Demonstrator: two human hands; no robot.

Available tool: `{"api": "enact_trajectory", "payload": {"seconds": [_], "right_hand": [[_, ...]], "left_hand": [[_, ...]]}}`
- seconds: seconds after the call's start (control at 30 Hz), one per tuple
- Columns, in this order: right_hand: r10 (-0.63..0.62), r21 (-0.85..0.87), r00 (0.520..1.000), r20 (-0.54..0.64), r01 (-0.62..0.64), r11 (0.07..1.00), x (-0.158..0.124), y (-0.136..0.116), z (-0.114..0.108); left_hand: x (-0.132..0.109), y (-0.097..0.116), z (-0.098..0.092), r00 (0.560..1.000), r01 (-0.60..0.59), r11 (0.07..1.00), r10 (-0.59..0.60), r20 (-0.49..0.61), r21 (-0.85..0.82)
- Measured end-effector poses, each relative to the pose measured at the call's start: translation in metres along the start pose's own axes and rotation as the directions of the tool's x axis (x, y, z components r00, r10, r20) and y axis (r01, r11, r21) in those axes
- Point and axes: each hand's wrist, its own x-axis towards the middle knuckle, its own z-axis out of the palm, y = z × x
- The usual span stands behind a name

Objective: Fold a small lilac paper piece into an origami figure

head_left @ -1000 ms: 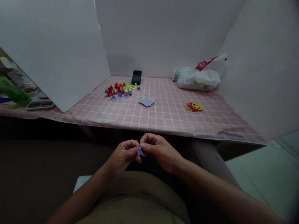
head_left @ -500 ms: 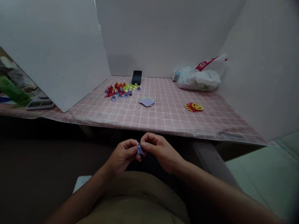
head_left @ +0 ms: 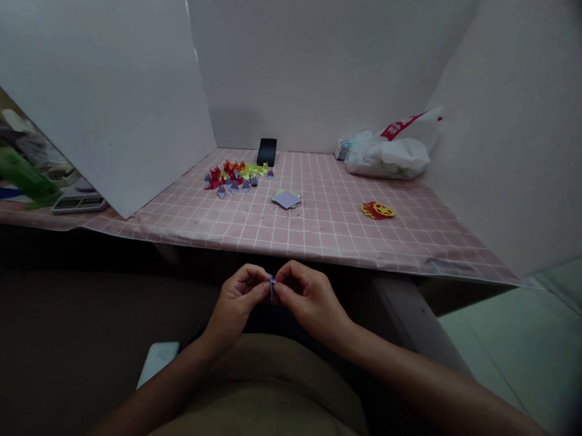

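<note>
A small folded purple paper piece (head_left: 271,286) is pinched between my two hands, below the table's front edge. My left hand (head_left: 239,300) grips it from the left with thumb and fingers. From the right, my right hand (head_left: 310,301) holds it at its upper part with closed fingertips. The piece now shows nearly edge-on. On the pink checked table (head_left: 329,233) lies a stack of square paper (head_left: 287,199), purple on top. Several small folded pieces (head_left: 234,175) in red, orange, yellow and purple are grouped to its left.
A dark phone (head_left: 266,152) leans at the back. Red and yellow cut-outs (head_left: 377,210) lie right of centre, a white plastic bag (head_left: 388,155) behind them. White panels (head_left: 98,68) surround the table. A scale (head_left: 79,202) and green bottle (head_left: 20,172) are at left, a white device (head_left: 158,361) below.
The purple piece has turned from showing its face to nearly edge-on. My left hand has rotated a little and my right fingertips have closed on the piece.
</note>
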Motion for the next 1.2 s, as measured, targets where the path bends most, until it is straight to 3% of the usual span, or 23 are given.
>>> {"api": "enact_trajectory", "payload": {"seconds": [0.17,0.47,0.63,0.9,1.03,1.2], "right_hand": [[-0.122,-0.188,0.992,-0.033,0.114,0.976,-0.001,0.0,0.001],[-0.184,-0.239,0.983,-0.028,0.172,0.956,-0.002,0.006,0.001],[-0.163,-0.235,0.987,-0.016,0.154,0.96,-0.001,0.004,0.001],[-0.127,-0.178,0.992,0.011,0.127,0.976,0.0,0.005,0.0],[-0.11,-0.146,0.994,0.027,0.113,0.983,0.0,0.004,0.0],[0.004,-0.011,0.998,0.061,-0.003,1.0,0.002,0.003,-0.001]], "left_hand": [[-0.004,0.008,0.003,0.996,-0.082,0.962,0.09,-0.019,0.26],[-0.006,0.011,0.004,0.96,-0.225,0.784,0.281,-0.008,0.579],[-0.008,0.002,0.003,0.94,-0.241,0.763,0.338,-0.051,0.6],[-0.008,0.008,0.003,0.907,-0.325,0.635,0.418,0.043,0.701],[-0.009,0.011,0.004,0.91,-0.32,0.641,0.413,0.038,0.697],[-0.008,0.013,0.005,0.925,-0.302,0.711,0.379,0.015,0.635]]}}
